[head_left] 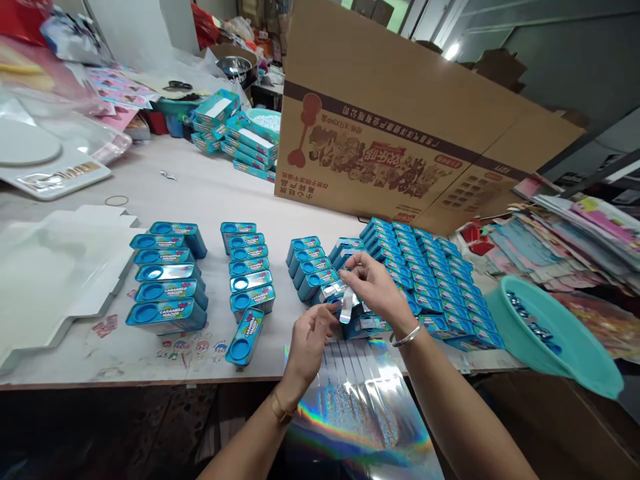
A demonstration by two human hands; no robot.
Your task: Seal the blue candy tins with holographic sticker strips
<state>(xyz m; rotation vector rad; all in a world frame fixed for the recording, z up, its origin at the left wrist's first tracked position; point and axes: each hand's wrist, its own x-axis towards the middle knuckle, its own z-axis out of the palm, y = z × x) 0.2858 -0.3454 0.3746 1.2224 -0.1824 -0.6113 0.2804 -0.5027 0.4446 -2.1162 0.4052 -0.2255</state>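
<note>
**Silver strip pinched over the blue boxes**

Holographic foil sheet [360, 413], glossy and rainbow-streaked, hangs over the near edge of the tabletop [200, 193] just under both forearms; its far end is cut into narrow strips. Right hand [375, 287], with a metal bangle at the wrist, is closed in a pinch on a small silver sticker strip [345, 310], thin, shiny and slightly curled, which hangs down from the fingertips. Left hand [307, 343], wearing a gold-coloured band, sits just beside and below it, fingers curled loosely toward the strip's lower end; whether they touch it cannot be told. Directly behind the strip stands a row of small teal boxes [310, 267], rectangular card with a round window at one end. More of them stand in columns to the left [167, 280] and packed tight to the right. A smooth teal plastic basin [565, 347] overhangs the right edge. A large brown corrugated carton [400, 127] leans at the back.
</note>
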